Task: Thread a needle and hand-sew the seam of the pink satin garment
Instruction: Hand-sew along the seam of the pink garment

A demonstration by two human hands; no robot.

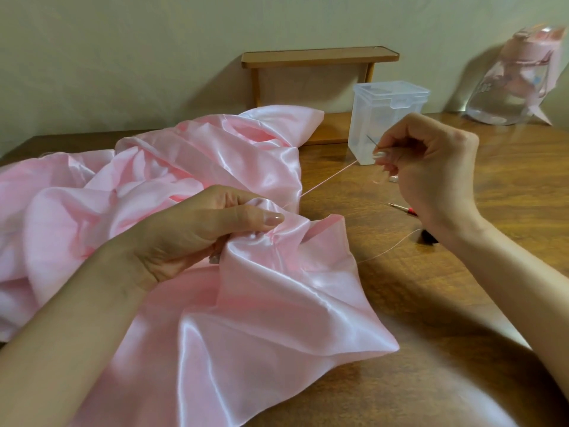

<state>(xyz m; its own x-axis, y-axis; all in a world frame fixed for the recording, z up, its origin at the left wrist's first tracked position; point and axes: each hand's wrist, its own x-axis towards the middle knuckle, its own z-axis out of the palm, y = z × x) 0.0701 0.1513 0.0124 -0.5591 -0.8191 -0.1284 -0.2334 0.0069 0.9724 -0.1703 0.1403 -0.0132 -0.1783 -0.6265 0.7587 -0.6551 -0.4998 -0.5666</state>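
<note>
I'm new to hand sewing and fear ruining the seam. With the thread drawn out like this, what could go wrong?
The thread runs taut from the satin to the needle pinched by the right hand; pulling harder may pucker the satin bunched in the left hand. The slack strand lying by the red-handled tool might snag or knot.

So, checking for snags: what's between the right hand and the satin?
Only taut thread from satin to right hand, over bare table; head view.

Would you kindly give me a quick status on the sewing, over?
Left hand grips pink satin garment at seam. Right hand pinches needle, thread drawn taut. Nothing blocks the thread.
</note>
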